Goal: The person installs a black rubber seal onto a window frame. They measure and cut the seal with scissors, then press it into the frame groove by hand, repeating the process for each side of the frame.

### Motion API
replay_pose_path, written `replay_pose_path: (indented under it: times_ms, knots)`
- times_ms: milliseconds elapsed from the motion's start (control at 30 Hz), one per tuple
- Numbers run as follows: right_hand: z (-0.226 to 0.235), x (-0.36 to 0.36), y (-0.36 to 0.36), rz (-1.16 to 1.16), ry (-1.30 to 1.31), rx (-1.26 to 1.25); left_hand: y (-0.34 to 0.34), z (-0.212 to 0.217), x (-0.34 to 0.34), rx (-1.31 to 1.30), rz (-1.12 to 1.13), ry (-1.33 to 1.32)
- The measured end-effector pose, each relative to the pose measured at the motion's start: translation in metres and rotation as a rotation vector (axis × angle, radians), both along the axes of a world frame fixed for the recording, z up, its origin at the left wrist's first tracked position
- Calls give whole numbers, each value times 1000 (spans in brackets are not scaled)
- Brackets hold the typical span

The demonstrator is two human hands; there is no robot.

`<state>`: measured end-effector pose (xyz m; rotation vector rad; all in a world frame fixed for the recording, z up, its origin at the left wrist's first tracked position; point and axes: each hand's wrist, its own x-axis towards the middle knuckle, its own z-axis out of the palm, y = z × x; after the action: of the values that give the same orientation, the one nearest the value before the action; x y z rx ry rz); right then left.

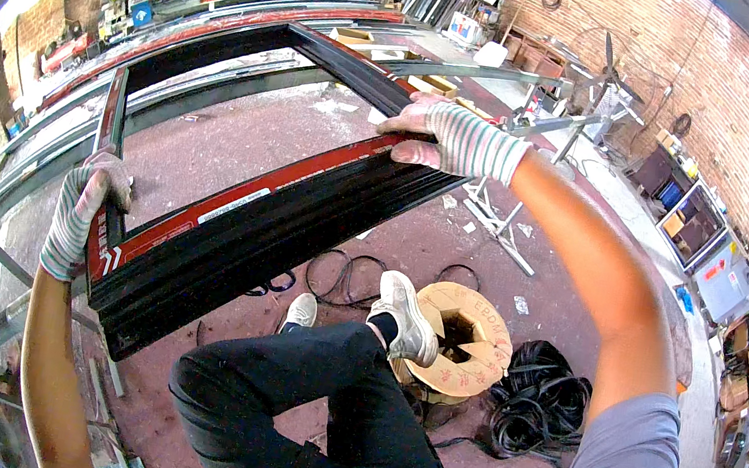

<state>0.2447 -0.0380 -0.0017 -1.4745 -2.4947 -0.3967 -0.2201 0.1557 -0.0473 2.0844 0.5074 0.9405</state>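
A large rectangular black metal window frame with red protective strips (232, 213) lies tilted across long grey metal rails (5, 179), its near bar above the person's knees. The left hand (83, 210) in a striped glove has its grip clamped on the near-left corner; the right hand (452, 139) closes over the right corner. The frame looks fully joined, though its strips remain on. A cardboard spool (465, 340) and a coil of black rubber strip (538, 404) sit on the floor beneath.

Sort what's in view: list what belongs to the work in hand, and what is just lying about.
In hand:
- black window frame with red protective film
- left hand, gloved, gripping its corner
- right hand, gloved, gripping the far corner

Lying about:
- cardboard cable reel under the shoe
- black gasket coil
- fan
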Motion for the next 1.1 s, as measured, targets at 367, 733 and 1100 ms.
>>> replay_pose_path:
  times_ms: [367,733,1100]
  knots:
    - [1,13,-3,-36,112,-95,9,-4,0,112,-28,-26]
    - [0,36,-5,-79,-7,10,9,-4,-1,75,-66,-34]
    - [2,65,-9,-91,-76,58,21,-14,-8,-96,-86,-90]
